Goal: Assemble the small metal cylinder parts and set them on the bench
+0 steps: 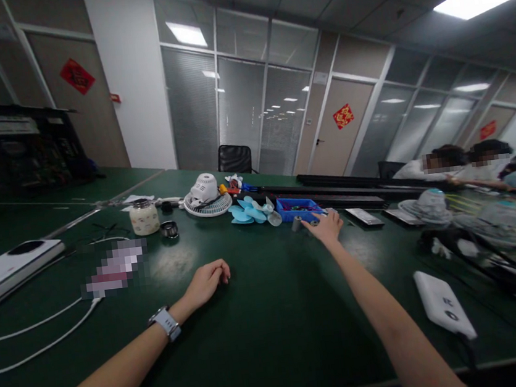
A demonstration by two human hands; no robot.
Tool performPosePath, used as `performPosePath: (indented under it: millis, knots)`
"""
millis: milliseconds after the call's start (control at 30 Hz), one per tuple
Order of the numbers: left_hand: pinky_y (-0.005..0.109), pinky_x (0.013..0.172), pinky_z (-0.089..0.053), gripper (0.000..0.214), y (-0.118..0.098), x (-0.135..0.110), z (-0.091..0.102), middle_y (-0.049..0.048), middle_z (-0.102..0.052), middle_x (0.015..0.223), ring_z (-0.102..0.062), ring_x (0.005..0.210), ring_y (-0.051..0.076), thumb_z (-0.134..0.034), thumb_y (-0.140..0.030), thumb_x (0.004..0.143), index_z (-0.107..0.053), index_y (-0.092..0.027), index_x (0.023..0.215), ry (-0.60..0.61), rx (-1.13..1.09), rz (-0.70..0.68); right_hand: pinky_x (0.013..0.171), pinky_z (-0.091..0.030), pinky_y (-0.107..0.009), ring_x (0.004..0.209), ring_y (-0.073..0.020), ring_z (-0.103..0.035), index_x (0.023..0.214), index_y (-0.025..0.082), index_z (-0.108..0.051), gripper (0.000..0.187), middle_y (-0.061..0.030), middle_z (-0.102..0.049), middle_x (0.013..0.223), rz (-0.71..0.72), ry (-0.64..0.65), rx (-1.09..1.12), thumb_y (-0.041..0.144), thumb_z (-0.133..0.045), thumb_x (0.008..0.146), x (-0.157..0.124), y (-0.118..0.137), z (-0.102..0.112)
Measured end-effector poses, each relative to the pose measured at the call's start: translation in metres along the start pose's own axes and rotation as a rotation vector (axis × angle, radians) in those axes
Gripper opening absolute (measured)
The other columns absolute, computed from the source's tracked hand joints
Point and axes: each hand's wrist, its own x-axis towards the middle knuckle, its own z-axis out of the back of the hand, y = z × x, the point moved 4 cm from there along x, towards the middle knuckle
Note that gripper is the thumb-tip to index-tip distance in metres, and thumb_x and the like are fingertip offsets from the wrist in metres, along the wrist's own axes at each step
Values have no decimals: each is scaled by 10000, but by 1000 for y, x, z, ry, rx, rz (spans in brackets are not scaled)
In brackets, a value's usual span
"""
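My left hand (208, 282) rests on the green table (264, 329), its fingers loosely curled together and nothing showing in them. A watch with a pale strap (167, 324) is on that wrist. Farther forward, my right hand (327, 228) reaches to the near side of a blue tray (297, 201) holding small parts. Its thumb and fingers are apart. A small grey cylinder (296, 223) stands just left of the thumb. Another small round part lies between thumb and fingers, partly hidden; I cannot tell whether the hand touches it.
Light-blue fan blades (247, 211), a white fan (206, 194) and a jar (144, 217) stand left of the tray. Black bars (346, 196) lie behind it. On the right are a white power bank (444, 304) and cables. People (450, 162) sit at the far right.
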Motion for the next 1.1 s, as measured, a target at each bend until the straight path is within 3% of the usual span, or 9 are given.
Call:
performPosePath:
  millis: [100,233,367,500,633,767,833,967,1100]
  knots:
    - [282,686,-415,270,0,-1,1,-1,-618,696,-575,695,166,-329,-248,863,-571,-197,754,-6,-2,8,1039,-158,-582,1318,-388,-232,1041,231,-738,638,-148,-322,1455,-1,87,1,742,-534,717,3,16,-18]
    - [280,674,-414,271,-6,-2,2,-4,-620,680,-571,677,167,-326,-246,855,-562,-201,728,-11,14,19,1053,-82,-610,1363,-395,-153,995,216,-752,585,-156,-309,1474,-78,191,7,698,-549,732,11,26,-38]
    - [282,680,-410,281,-13,-4,2,-3,-630,671,-579,676,170,-329,-257,853,-559,-202,701,-17,53,0,1058,-78,-606,1369,-390,-143,937,226,-766,509,-136,-356,1453,-58,165,17,651,-561,746,10,27,-39]
    - [286,699,-408,298,-13,-4,1,-8,-650,667,-589,681,171,-334,-265,858,-563,-206,677,-11,81,-3,1064,-91,-595,1365,-373,-167,839,241,-776,486,-105,-364,1456,96,88,103,667,-566,738,-20,36,-17]
    - [295,710,-414,319,-14,-5,2,-3,-673,674,-600,686,174,-347,-277,865,-611,-202,702,-8,93,19,1073,-120,-567,1369,-342,-191,817,277,-773,427,-64,-365,1464,273,63,241,658,-601,731,-79,59,23]
    - [304,716,-438,367,-30,-12,0,20,-717,869,-608,783,187,-424,-392,887,-637,-226,1135,-76,80,-25,1081,-145,-544,1372,-315,-200,836,302,-765,385,-27,-374,1462,462,145,391,643,-612,742,-139,99,65]
    - [319,755,-447,426,-44,-17,-4,41,-709,993,-592,893,205,-482,-454,873,-608,-249,1225,-145,104,-103,1083,-162,-531,1374,-301,-204,862,311,-758,353,-19,-381,1459,527,188,456,617,-627,747,-161,119,79]
    - [365,875,-440,391,-62,-22,-17,60,-698,1087,-557,1014,235,-541,-480,850,-680,-255,1139,-198,146,-209,1072,-190,-542,1365,-308,-224,904,296,-741,271,-33,-407,1441,585,240,525,511,-666,756,-183,147,85]
    - [370,876,-444,352,-60,-19,-21,59,-715,1028,-579,989,243,-562,-495,831,-731,-244,1011,-223,117,-140,1067,-222,-531,1348,-310,-261,960,264,-707,308,-66,-463,1389,586,240,545,489,-675,752,-189,154,77]
